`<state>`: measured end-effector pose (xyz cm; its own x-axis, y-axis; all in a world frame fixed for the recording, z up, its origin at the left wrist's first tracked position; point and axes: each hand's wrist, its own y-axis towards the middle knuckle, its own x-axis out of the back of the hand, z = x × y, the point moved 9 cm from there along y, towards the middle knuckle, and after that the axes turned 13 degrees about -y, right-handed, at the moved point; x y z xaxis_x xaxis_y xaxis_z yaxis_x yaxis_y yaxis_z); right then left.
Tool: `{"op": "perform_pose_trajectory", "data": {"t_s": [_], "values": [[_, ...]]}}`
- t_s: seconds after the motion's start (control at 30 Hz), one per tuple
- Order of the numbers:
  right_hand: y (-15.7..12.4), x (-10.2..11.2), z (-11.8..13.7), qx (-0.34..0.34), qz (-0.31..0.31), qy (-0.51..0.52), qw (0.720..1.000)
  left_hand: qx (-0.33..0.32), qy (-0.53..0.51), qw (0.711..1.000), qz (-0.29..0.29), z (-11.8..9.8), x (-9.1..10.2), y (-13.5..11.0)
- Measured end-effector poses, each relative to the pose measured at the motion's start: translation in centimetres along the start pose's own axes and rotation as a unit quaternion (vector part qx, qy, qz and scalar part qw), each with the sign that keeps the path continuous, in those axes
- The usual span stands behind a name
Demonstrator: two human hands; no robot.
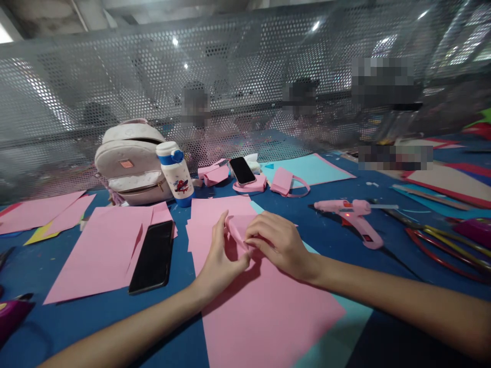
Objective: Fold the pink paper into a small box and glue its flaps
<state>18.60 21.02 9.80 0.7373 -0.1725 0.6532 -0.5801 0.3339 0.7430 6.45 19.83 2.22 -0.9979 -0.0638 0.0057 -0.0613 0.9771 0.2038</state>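
Between my two hands is a small folded pink paper piece [238, 230], held just above a stack of pink sheets [268, 317]. My left hand [220, 253] grips its left side, thumb below and fingers behind. From the right, my right hand [278, 243] pinches its edge between thumb and curled fingers. Part of the piece is hidden behind my right fingers. A light blue sheet [337, 332] shows beneath the pink stack. To the right of my hands lies a pink glue gun [351, 212] with a small red light and a glue stick in its back.
Left of the stack lie a black phone [152, 258] and pink sheets [95, 250]. Behind stand a white backpack [132, 163] and a bottle [177, 176]. A pink paper bag shape [283, 181] and another phone [242, 170] lie at the back. Scissors [452, 245] are at right.
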Motion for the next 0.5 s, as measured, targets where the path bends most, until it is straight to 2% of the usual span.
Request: {"op": "perform_pose_trajectory", "data": {"t_s": [0.3, 0.5], "values": [[0.07, 0.04, 0.08, 0.003, 0.014, -0.002, 1.000, -0.004, -0.014, 1.000, 0.012, -0.31, -0.18, 0.01], [0.02, 0.28, 0.88, 0.046, 0.022, 0.009, 0.999, -0.005, -0.010, 1.000, 0.024, -0.22, -0.04, 0.16]]}}
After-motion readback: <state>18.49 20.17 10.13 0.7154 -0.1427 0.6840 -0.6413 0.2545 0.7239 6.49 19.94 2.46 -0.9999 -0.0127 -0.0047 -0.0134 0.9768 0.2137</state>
